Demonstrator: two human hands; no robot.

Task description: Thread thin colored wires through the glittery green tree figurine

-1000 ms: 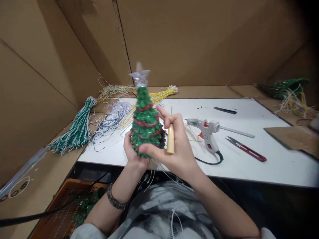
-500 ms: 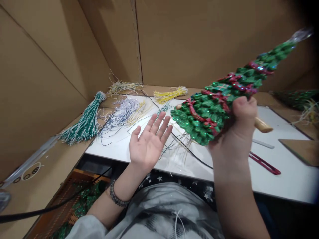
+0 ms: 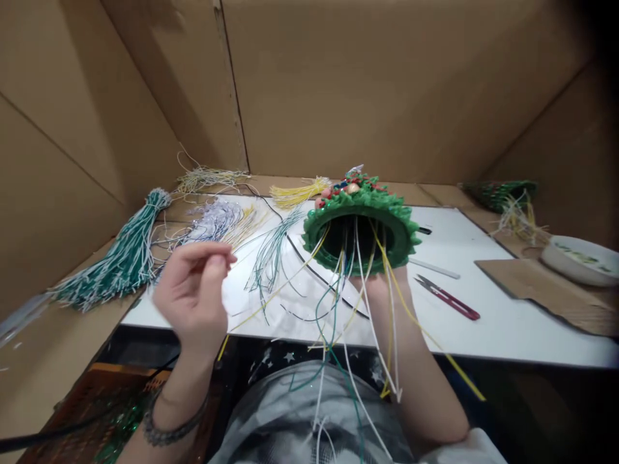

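Observation:
A green Christmas tree ornament is tipped so its hollow, open base faces me. Red, blue and pale beads show along its upper side. From the dark opening hang yellow, white and green wires, down over my lap. My right hand grips the tree from below and behind, its fingers mostly hidden. To the left, my left hand is raised, fingers curled and thumb pressed to the fingertips; whether anything thin is pinched there I cannot make out. One yellow wire runs close past its wrist.
Bundles of green-and-white wires, purplish wires and yellow wires lie left and behind. Red-handled snips rest at right, near a white bowl and cardboard. An orange crate stands below left.
The tree has turned from lying sideways, tip to the upper right, to base toward me with its wires hanging out. My left hand has moved left and closed from an open palm.

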